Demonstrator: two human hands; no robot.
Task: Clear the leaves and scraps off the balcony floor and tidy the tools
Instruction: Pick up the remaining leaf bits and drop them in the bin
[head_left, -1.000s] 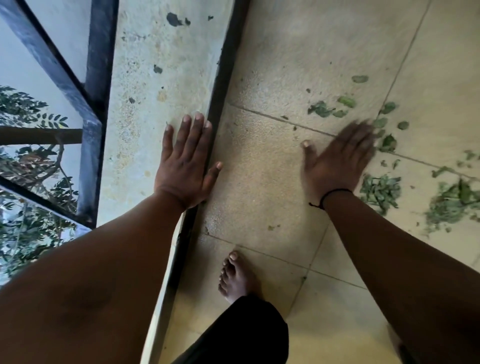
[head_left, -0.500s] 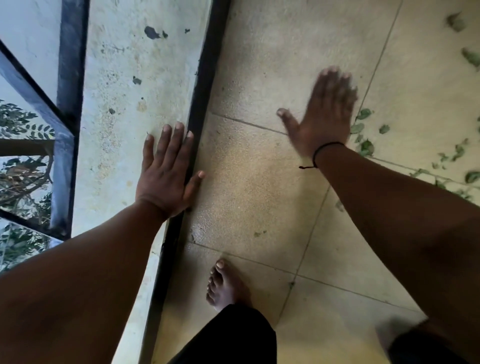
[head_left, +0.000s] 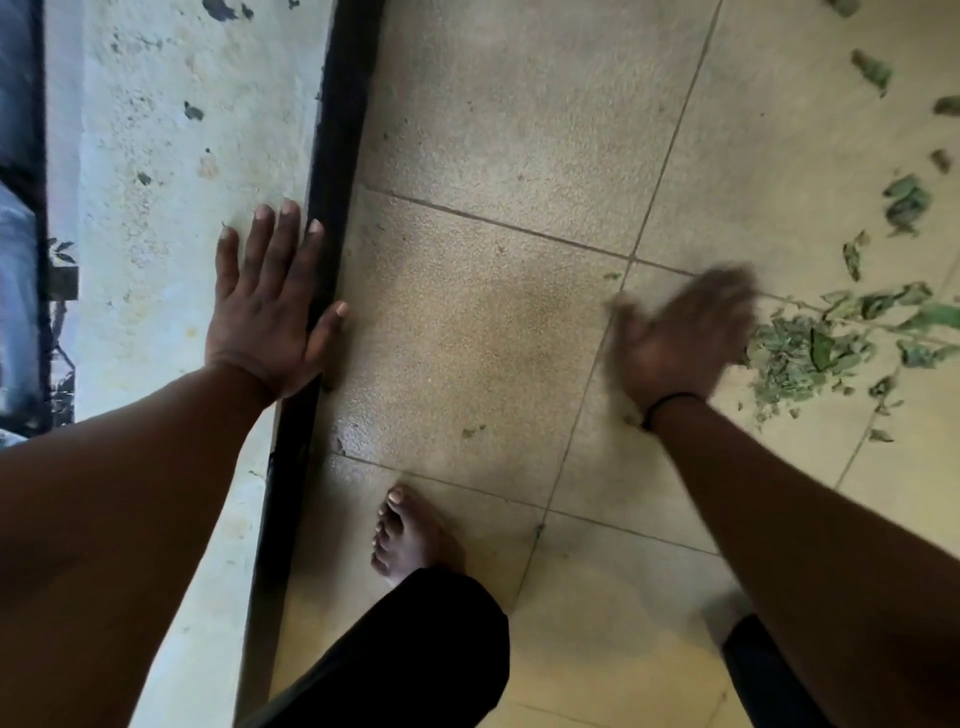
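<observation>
sweeping loose green leaves (head_left: 795, 358) across the tiled balcony floor (head_left: 493, 322), heaped just beside the right hand (head_left: 680, 338) toward the right edge of the view, with single leaves and scraps (head_left: 906, 200) scattered farther up and out over the tiles and a thin leafy stem (head_left: 904, 314) lying across the top of the heap. likely very light, dry or half-wilted, soft and crumbly: easy to push, easy to scatter on a fast stroke or a breath of wind, so best gathered with a flat palm into one tight pile, then scooped from underneath with both hands cupped rather than pinched leaf by leaf; the stem probably best lifted along its length. right hand blurred by motion, low over the floor at the pile's near edge, seemingly flat with fingers extended and holding nothing, though contact with the leaves cannot be told through the blur; a dark band (head_left: 670, 402) on the wrist. left hand (head_left: 265, 312) spread flat, fingers straight, palm down on the pale stained ledge (head_left: 156, 208), thumb reaching over the black strip (head_left: 332, 156) at the ledge's edge, apparently bracing. bare foot (head_left: 405, 535) on the tiles below, between the two arms. no tools in view.
</observation>
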